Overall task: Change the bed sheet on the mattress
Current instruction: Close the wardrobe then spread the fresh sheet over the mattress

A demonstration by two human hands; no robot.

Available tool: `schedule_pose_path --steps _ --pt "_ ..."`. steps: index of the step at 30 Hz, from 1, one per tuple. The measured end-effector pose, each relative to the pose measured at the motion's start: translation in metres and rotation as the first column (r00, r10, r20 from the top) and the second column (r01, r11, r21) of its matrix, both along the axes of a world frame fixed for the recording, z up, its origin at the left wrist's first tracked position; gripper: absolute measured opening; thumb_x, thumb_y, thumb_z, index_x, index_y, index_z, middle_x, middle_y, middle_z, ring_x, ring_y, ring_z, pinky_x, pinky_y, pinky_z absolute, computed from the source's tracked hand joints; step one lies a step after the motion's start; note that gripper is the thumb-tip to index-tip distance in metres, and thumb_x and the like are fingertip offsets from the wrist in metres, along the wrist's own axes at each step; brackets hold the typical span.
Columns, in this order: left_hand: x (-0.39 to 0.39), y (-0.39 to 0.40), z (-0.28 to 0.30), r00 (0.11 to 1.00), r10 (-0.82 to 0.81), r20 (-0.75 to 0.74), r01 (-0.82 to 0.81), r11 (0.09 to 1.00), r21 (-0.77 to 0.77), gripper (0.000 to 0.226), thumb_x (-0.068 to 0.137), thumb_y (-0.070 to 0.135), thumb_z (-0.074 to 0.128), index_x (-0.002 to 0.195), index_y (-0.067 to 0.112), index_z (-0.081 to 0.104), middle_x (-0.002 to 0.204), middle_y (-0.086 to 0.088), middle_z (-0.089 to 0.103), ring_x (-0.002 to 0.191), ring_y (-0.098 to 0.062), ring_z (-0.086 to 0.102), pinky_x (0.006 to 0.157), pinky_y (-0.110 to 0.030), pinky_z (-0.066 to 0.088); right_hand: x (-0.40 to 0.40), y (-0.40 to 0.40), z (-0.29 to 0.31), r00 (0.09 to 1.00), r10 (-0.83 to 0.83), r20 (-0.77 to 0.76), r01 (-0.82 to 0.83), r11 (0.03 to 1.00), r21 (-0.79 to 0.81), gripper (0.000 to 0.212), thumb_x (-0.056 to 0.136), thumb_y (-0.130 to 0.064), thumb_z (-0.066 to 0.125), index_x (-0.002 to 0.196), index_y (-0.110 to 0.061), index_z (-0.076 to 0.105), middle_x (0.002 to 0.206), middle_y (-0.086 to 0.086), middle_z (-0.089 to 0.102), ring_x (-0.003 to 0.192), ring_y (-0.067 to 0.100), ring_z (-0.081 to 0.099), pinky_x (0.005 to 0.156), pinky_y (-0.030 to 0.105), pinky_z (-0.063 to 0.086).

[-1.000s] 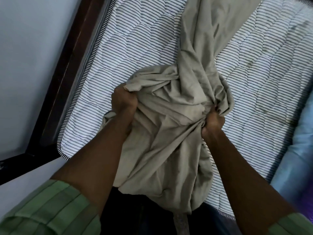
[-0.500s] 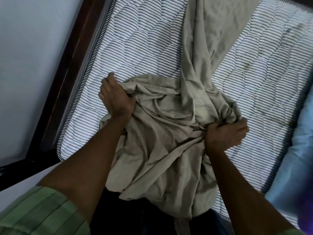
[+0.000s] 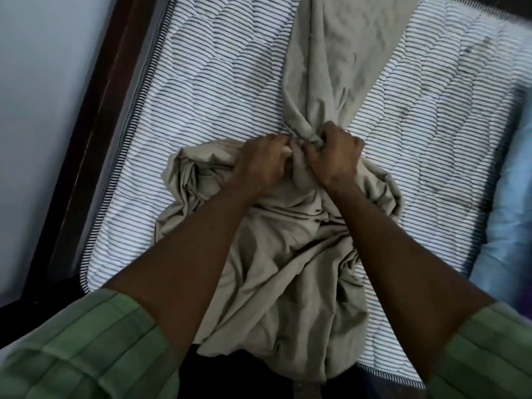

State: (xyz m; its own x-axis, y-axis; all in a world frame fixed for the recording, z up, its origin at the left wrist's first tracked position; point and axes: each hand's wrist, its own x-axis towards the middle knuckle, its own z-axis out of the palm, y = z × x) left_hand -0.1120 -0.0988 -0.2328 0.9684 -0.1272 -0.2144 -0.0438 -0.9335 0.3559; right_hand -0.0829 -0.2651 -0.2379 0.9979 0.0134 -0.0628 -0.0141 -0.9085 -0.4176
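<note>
A beige bed sheet (image 3: 288, 269) lies bunched in a heap on the bare striped quilted mattress (image 3: 218, 76), with a long strip of it running away toward the far end. My left hand (image 3: 259, 165) and my right hand (image 3: 334, 156) sit side by side at the narrow neck of the heap. Both grip the gathered cloth with curled fingers, knuckles nearly touching. The lower part of the sheet hangs over the mattress's near edge.
A dark wooden bed frame (image 3: 98, 116) runs along the left side next to a pale wall (image 3: 43, 82). Light blue fabric (image 3: 509, 214) lies along the mattress's right edge. My green striped sleeves fill the bottom corners.
Both hands left the sides of the heap and came together farther up the sheet, at its narrow neck. The heap has been pulled nearer to me.
</note>
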Motion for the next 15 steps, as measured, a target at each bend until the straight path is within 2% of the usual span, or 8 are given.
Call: schedule_pose_path --steps 3,5,6,8,9,10,12,15 --pt "0.003 0.000 0.006 0.995 0.095 -0.039 -0.096 0.995 -0.028 0.026 0.093 0.031 0.057 0.118 0.025 0.064 0.116 -0.004 0.070 0.110 -0.033 0.066 0.085 -0.043 0.051 0.008 -0.005 -0.002 0.995 0.057 0.078 -0.056 0.998 -0.017 0.019 0.090 -0.029 0.055 0.092 -0.011 0.062 0.088 0.016 0.067 0.084 0.041 0.062 0.072 0.046 0.043" --pt "0.006 0.008 0.007 0.936 0.350 -0.024 -0.351 0.936 -0.037 0.027 0.096 0.027 0.052 0.120 0.025 0.065 0.114 -0.006 0.071 0.110 -0.033 0.066 0.085 -0.040 0.050 0.007 -0.018 -0.004 0.981 -0.175 0.079 0.172 0.984 0.053 0.018 0.095 -0.026 0.050 0.094 -0.012 0.062 0.093 0.016 0.067 0.089 0.038 0.060 0.073 0.044 0.040" --pt "0.011 0.018 0.006 0.844 0.535 -0.030 -0.536 0.843 -0.047 0.029 0.099 0.025 0.048 0.123 0.024 0.064 0.118 -0.008 0.070 0.114 -0.033 0.064 0.088 -0.040 0.049 0.007 -0.031 -0.005 0.925 -0.375 0.058 0.368 0.924 0.106 0.019 0.096 -0.025 0.049 0.093 -0.011 0.062 0.096 0.016 0.067 0.092 0.038 0.059 0.076 0.044 0.037" --pt "0.022 0.046 0.001 0.566 0.816 -0.117 -0.824 0.564 -0.050 0.036 0.104 0.025 0.041 0.134 0.017 0.060 0.134 -0.012 0.063 0.128 -0.033 0.057 0.101 -0.040 0.045 0.003 -0.064 -0.008 0.700 -0.710 -0.074 0.708 0.678 0.198 0.016 0.094 -0.023 0.049 0.090 -0.010 0.058 0.098 0.019 0.066 0.096 0.038 0.059 0.082 0.042 0.035" --pt "0.025 0.058 -0.002 0.474 0.868 -0.145 -0.879 0.476 -0.024 0.038 0.106 0.025 0.039 0.137 0.012 0.057 0.139 -0.014 0.060 0.133 -0.033 0.053 0.105 -0.039 0.043 -0.002 -0.075 -0.009 0.605 -0.782 -0.149 0.792 0.574 0.207 0.014 0.094 -0.022 0.050 0.089 -0.010 0.056 0.096 0.020 0.064 0.096 0.038 0.059 0.084 0.042 0.036" --pt "0.028 0.066 -0.003 0.456 0.877 -0.154 -0.886 0.463 0.012 0.039 0.107 0.024 0.038 0.137 0.008 0.056 0.141 -0.016 0.058 0.134 -0.033 0.052 0.106 -0.040 0.042 -0.008 -0.081 -0.009 0.573 -0.796 -0.195 0.818 0.539 0.200 0.011 0.094 -0.020 0.051 0.089 -0.010 0.055 0.092 0.018 0.062 0.094 0.037 0.059 0.086 0.043 0.038" --pt "0.030 0.064 -0.001 0.579 0.801 -0.153 -0.806 0.590 0.044 0.035 0.104 0.023 0.041 0.131 0.008 0.058 0.136 -0.018 0.060 0.130 -0.036 0.055 0.102 -0.043 0.045 -0.016 -0.078 -0.008 0.621 -0.749 -0.231 0.783 0.581 0.221 0.007 0.090 -0.019 0.054 0.093 -0.013 0.053 0.080 0.006 0.056 0.083 0.030 0.056 0.080 0.042 0.043" --pt "0.030 0.040 0.000 0.768 0.633 -0.096 -0.637 0.770 -0.021 0.033 0.095 0.031 0.054 0.123 0.013 0.061 0.121 -0.015 0.068 0.118 -0.039 0.062 0.097 -0.046 0.046 -0.015 -0.057 0.001 0.689 -0.694 -0.208 0.715 0.603 0.355 0.030 0.090 -0.030 0.055 0.115 -0.016 0.048 0.084 -0.002 0.061 0.085 0.026 0.059 0.074 0.031 0.036"
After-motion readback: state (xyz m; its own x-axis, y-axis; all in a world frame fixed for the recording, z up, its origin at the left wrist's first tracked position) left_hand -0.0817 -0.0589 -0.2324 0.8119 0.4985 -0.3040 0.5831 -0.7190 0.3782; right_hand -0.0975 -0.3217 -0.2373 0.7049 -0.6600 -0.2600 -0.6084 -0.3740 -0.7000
